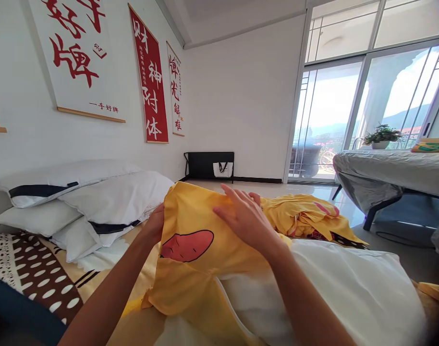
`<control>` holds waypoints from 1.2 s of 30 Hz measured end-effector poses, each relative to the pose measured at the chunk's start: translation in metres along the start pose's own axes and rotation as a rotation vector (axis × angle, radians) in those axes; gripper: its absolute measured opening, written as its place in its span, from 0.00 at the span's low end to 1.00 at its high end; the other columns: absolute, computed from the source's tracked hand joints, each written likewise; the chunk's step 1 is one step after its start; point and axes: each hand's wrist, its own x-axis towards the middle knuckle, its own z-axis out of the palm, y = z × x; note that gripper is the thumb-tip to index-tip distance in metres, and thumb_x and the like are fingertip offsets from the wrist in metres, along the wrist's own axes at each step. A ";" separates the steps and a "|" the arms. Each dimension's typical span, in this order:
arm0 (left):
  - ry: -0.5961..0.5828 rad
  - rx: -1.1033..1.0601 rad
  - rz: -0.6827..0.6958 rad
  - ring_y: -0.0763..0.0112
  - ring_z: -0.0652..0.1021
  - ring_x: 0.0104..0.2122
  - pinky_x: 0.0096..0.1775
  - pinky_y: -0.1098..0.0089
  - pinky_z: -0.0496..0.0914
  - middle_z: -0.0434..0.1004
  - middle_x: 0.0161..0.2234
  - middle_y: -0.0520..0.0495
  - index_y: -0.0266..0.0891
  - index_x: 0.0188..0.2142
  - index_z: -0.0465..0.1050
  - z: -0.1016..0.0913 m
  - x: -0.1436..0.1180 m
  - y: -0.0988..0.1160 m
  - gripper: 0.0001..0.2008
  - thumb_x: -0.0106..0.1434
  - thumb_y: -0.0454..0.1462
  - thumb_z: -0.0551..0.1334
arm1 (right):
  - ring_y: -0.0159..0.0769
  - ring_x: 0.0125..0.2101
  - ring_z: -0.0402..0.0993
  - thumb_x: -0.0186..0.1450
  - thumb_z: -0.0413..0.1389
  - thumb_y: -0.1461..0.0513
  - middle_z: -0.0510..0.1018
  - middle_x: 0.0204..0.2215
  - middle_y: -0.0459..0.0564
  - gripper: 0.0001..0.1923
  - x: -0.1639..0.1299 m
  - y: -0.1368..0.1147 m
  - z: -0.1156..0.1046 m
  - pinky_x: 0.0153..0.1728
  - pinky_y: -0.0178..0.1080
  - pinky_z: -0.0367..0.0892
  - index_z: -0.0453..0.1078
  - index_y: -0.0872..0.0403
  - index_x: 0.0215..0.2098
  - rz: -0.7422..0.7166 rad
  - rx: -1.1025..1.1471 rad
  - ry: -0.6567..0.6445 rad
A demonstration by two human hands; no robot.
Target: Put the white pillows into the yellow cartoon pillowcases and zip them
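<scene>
A yellow cushion cover (190, 211) with a pink-red printed patch stands raised in front of me. Its zipped opening faces me, and a white cushion insert (342, 274) lies partly inside it and spreads out to the right. My left hand (156, 223) grips the cover's left edge, its fingertips hidden behind the cloth. On the upper right of the cover lies my right hand (243, 216), with its fingers stretched out and apart.
White pillows (111, 197) are piled at the left by the wall. Behind the insert lies a heap of yellow printed fabric (302, 214). A covered table (392, 161) holds a potted plant (381, 136) at the right. A brown polka-dot cloth (42, 278) lies at lower left.
</scene>
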 end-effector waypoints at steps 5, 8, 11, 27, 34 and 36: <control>-0.169 0.022 0.029 0.75 0.71 0.19 0.23 0.75 0.64 0.71 0.20 0.55 0.39 0.30 0.70 -0.005 -0.003 0.008 0.15 0.42 0.36 0.72 | 0.35 0.32 0.68 0.58 0.58 0.51 0.74 0.28 0.44 0.17 0.017 -0.031 0.038 0.34 0.35 0.59 0.72 0.52 0.41 0.010 0.417 -0.216; -0.131 0.069 0.118 0.76 0.72 0.22 0.25 0.77 0.64 0.72 0.23 0.55 0.40 0.31 0.68 -0.013 -0.010 0.014 0.14 0.50 0.41 0.70 | 0.29 0.26 0.63 0.58 0.58 0.55 0.70 0.22 0.41 0.11 0.023 -0.025 0.049 0.29 0.32 0.55 0.70 0.54 0.24 0.066 0.530 -0.207; -0.001 0.154 0.318 0.68 0.76 0.37 0.37 0.74 0.69 0.77 0.37 0.49 0.41 0.40 0.70 -0.015 -0.025 0.014 0.20 0.52 0.47 0.68 | 0.29 0.25 0.60 0.58 0.58 0.55 0.67 0.20 0.41 0.13 0.023 -0.020 0.051 0.27 0.32 0.53 0.67 0.54 0.21 0.097 0.536 -0.108; 0.003 0.099 0.156 0.59 0.79 0.34 0.36 0.65 0.72 0.80 0.32 0.43 0.34 0.37 0.77 0.021 -0.036 0.011 0.21 0.45 0.43 0.73 | 0.32 0.27 0.67 0.57 0.58 0.47 0.73 0.26 0.44 0.18 0.034 0.039 -0.013 0.25 0.32 0.59 0.72 0.55 0.32 0.081 0.480 -0.715; 0.064 0.142 0.239 0.59 0.78 0.35 0.35 0.65 0.73 0.80 0.35 0.42 0.34 0.38 0.76 0.014 -0.009 0.019 0.24 0.42 0.43 0.75 | 0.35 0.31 0.71 0.54 0.57 0.44 0.76 0.34 0.48 0.24 0.004 0.100 -0.025 0.28 0.34 0.64 0.74 0.54 0.37 0.348 0.539 -0.780; 0.079 0.180 0.251 0.61 0.78 0.33 0.35 0.66 0.72 0.80 0.33 0.43 0.34 0.35 0.76 0.011 0.003 0.022 0.22 0.42 0.43 0.74 | 0.35 0.30 0.69 0.53 0.57 0.46 0.75 0.31 0.47 0.22 0.000 0.106 -0.028 0.27 0.34 0.62 0.74 0.55 0.35 0.337 0.509 -0.717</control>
